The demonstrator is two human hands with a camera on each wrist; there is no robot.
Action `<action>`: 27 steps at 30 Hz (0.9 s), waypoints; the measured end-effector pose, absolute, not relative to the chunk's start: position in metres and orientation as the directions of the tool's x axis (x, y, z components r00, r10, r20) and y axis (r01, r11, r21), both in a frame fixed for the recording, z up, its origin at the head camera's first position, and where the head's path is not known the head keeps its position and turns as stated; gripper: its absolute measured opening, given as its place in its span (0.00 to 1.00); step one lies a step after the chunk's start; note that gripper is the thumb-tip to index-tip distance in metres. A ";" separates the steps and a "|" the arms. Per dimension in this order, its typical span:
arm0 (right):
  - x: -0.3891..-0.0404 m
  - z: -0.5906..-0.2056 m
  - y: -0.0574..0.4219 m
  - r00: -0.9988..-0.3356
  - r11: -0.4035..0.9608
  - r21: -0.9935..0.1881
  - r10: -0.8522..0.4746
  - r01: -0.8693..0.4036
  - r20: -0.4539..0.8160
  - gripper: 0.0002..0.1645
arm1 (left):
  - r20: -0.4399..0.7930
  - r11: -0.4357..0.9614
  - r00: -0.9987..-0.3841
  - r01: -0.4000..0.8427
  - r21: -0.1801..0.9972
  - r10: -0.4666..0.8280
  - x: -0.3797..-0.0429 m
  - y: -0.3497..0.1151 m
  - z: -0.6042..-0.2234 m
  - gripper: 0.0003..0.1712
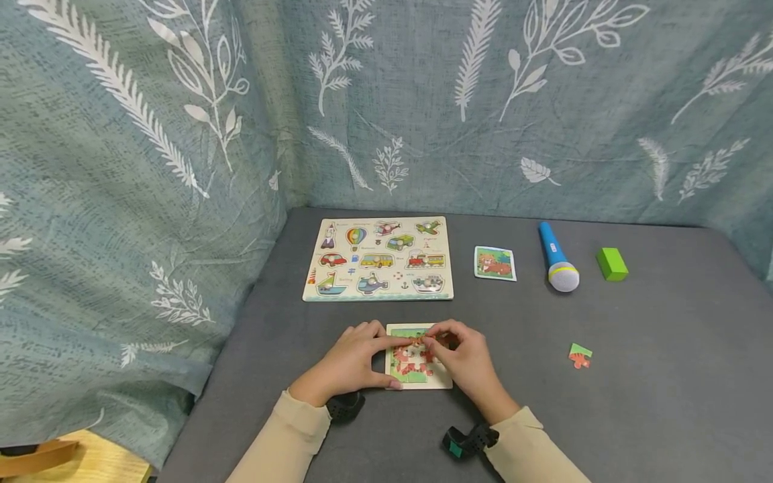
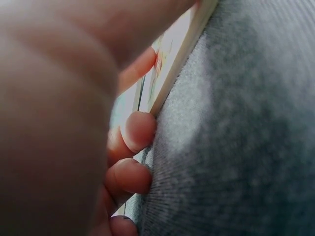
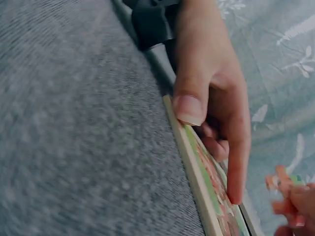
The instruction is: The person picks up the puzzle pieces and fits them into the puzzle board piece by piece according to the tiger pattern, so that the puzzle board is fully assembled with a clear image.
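A small square jigsaw board (image 1: 439,382) with a pale wooden rim and an orange-and-green animal picture lies on the table in front of me. My left hand (image 1: 353,355) rests on its left side, thumb at the near rim and straight index finger on the picture; in the left wrist view, other fingertips (image 2: 140,132) sit beside the board's edge. My right hand (image 1: 468,355) is above the board's right side and pinches an orange-and-green jigsaw piece (image 3: 281,184), raised off the board in the right wrist view. Another jigsaw piece (image 1: 580,355) lies off to the right.
Behind the jigsaw lies a larger vehicle peg puzzle (image 1: 377,276). To its right are a picture card (image 1: 495,263), a blue toy microphone (image 1: 554,251) and a green block (image 1: 612,264). A leaf-patterned curtain (image 1: 423,154) hangs along the back and left.
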State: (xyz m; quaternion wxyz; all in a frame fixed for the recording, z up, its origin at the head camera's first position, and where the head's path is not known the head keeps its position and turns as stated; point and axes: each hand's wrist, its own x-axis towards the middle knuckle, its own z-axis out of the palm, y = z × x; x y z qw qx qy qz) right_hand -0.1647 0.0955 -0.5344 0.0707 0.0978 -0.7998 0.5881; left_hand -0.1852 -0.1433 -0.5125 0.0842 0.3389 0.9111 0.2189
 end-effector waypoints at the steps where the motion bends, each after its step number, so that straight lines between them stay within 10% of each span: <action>1: -0.164 -0.534 0.095 -0.974 0.334 -0.915 -0.061 -0.226 0.218 0.04 | -0.008 0.675 -0.755 0.582 0.454 0.656 -0.185 -0.143 -0.512 0.43; 13: -0.168 -0.541 0.090 -0.883 0.694 -0.579 -0.186 -0.428 0.431 0.17 | -0.013 0.689 -0.765 0.572 0.444 0.644 -0.186 -0.142 -0.512 0.48; 27: -0.152 -0.527 0.092 -0.767 0.743 -0.285 -0.451 -0.606 0.456 0.03 | -0.034 0.713 -0.772 0.568 0.410 0.635 -0.184 -0.143 -0.512 0.52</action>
